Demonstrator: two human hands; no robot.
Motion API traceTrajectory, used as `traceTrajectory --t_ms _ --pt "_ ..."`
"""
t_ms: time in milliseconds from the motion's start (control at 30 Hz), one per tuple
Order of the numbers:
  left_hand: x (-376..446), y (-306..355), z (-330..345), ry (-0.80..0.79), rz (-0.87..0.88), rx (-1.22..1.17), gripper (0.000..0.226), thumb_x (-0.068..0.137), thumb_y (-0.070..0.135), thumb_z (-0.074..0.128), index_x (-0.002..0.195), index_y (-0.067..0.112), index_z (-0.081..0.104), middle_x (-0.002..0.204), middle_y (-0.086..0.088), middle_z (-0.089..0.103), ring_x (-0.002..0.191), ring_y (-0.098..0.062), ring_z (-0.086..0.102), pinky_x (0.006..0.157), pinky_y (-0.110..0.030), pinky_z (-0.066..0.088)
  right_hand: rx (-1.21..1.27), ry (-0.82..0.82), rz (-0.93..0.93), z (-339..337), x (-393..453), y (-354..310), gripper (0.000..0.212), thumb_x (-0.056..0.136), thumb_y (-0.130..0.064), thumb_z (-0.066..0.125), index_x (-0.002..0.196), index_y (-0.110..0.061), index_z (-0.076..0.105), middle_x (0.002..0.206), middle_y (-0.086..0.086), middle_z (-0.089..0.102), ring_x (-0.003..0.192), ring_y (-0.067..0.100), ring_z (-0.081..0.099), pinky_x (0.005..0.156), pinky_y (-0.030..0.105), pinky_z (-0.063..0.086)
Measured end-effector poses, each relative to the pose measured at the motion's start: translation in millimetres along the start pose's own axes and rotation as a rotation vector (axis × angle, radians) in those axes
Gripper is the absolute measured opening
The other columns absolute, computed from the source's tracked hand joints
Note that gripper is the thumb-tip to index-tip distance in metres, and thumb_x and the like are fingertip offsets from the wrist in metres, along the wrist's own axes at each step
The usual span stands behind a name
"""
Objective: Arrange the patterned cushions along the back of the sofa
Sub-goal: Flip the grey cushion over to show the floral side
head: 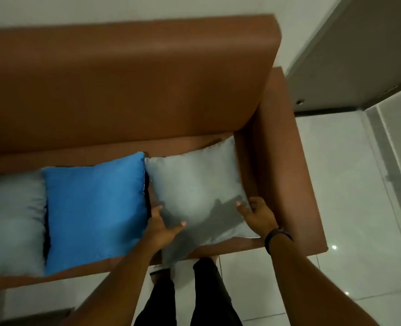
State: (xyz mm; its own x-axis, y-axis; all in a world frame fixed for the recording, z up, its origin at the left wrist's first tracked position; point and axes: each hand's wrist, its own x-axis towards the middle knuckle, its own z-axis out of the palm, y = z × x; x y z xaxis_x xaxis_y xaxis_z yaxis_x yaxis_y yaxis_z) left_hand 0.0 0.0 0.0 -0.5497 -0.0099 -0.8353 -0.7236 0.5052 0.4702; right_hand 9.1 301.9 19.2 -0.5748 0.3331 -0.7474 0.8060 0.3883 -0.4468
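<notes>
Three cushions lie flat on the seat of a brown sofa (129, 81). A pale grey cushion (194, 184) is at the right end, against the armrest. A bright blue cushion (93, 208) lies in the middle, and another pale grey cushion (9, 220) is at the left edge of view. My left hand (164, 227) grips the right grey cushion's left edge, thumb on top. My right hand (258, 215) holds its right edge near the armrest. The faces that show are plain; no pattern is visible.
The sofa's backrest rises behind the cushions and its right armrest (286, 161) sits beside my right hand. White floor tiles (350, 208) extend to the right, with a grey door or wall panel (359, 55) beyond. My legs in dark trousers (209, 290) stand at the sofa's front.
</notes>
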Motion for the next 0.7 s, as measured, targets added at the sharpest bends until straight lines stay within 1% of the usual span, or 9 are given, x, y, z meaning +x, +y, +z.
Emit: traceTrajectory --t_ms 133,233,300,367,467,533,600,667,700 --pt "29.5 -35.9 21.9 -0.015 -0.054 0.045 0.124 0.080 0.039 0.087 0.163 0.029 -0.004 0.167 -0.015 0.029 0.146 -0.040 0.041 0.114 -0.049 0.042 0.035 -0.052 0.080 20.2 39.8 43.4 0.102 0.080 -0.049 0.087 0.156 -0.011 0.031 0.159 0.016 0.041 0.143 0.039 0.046 0.117 0.049 0.045" --pt "44.2 -56.1 35.4 -0.043 0.030 0.021 0.126 0.081 0.036 0.086 0.163 0.036 -0.010 0.172 -0.005 0.015 0.153 -0.037 0.028 0.117 -0.048 0.035 -0.005 -0.079 0.085 37.1 56.0 69.7 0.108 0.070 -0.052 0.094 0.151 -0.018 0.032 0.151 0.012 0.043 0.136 0.039 0.052 0.111 0.056 0.051" --pt "43.6 -55.3 35.9 -0.013 0.080 -0.001 0.121 0.079 0.036 0.087 0.163 0.038 -0.001 0.169 -0.002 0.023 0.151 -0.033 0.032 0.115 -0.044 0.038 0.019 -0.099 0.049 40.1 55.7 76.3 0.094 0.071 -0.052 0.093 0.139 -0.023 0.034 0.137 0.005 0.056 0.121 0.033 0.063 0.101 0.051 0.058" --pt "34.7 -48.7 28.1 0.011 0.075 -0.031 0.115 0.076 0.045 0.087 0.163 0.040 0.012 0.163 0.003 0.035 0.145 -0.029 0.040 0.112 -0.042 0.042 0.020 -0.097 0.017 33.1 43.4 75.4 0.079 0.075 -0.052 0.090 0.127 -0.028 0.036 0.127 0.000 0.063 0.104 0.025 0.067 0.086 0.040 0.062" --pt "7.8 -24.3 1.9 -0.027 0.040 -0.016 0.110 0.067 0.075 0.079 0.160 0.045 0.026 0.156 0.009 0.044 0.136 -0.022 0.049 0.112 -0.042 0.044 0.024 -0.061 -0.035 -0.5 7.3 54.6 0.064 0.077 -0.062 0.083 0.113 -0.031 0.040 0.114 -0.007 0.067 0.090 0.012 0.069 0.067 0.019 0.054" --pt "-9.1 4.5 -21.1 -0.040 0.031 -0.022 0.108 0.061 0.089 0.070 0.155 0.046 0.038 0.148 0.011 0.051 0.126 -0.016 0.056 0.103 -0.035 0.049 0.035 -0.020 -0.079 -31.3 -14.5 27.0 0.059 0.073 -0.070 0.077 0.105 -0.035 0.042 0.106 -0.011 0.066 0.086 0.007 0.068 0.058 0.013 0.051" --pt "-20.5 42.4 -43.8 -0.040 0.002 -0.101 0.093 0.064 0.088 0.068 0.145 0.046 0.052 0.138 0.011 0.061 0.110 -0.010 0.066 0.088 -0.027 0.054 0.096 -0.007 -0.112 -58.9 -25.4 -6.8 0.056 0.074 -0.072 0.075 0.108 -0.036 0.050 0.106 -0.010 0.066 0.090 0.014 0.070 0.064 0.021 0.058" --pt "-22.3 84.3 -67.3 -0.102 -0.037 -0.214 0.080 0.068 0.080 0.069 0.136 0.038 0.064 0.121 0.002 0.075 0.096 -0.020 0.076 0.079 -0.034 0.059 0.112 -0.005 -0.110 -83.5 -17.3 -43.6 0.047 0.085 -0.065 0.075 0.114 -0.032 0.058 0.110 -0.004 0.069 0.097 0.022 0.071 0.078 0.041 0.063" --pt "-19.0 103.7 -78.9 -0.135 -0.053 -0.268 0.076 0.072 0.076 0.068 0.132 0.030 0.068 0.110 -0.004 0.079 0.089 -0.024 0.078 0.074 -0.037 0.059 0.105 -0.014 -0.099 -93.5 -6.4 -62.7 0.042 0.090 -0.059 0.073 0.117 -0.029 0.061 0.113 0.000 0.071 0.099 0.025 0.071 0.082 0.045 0.063"
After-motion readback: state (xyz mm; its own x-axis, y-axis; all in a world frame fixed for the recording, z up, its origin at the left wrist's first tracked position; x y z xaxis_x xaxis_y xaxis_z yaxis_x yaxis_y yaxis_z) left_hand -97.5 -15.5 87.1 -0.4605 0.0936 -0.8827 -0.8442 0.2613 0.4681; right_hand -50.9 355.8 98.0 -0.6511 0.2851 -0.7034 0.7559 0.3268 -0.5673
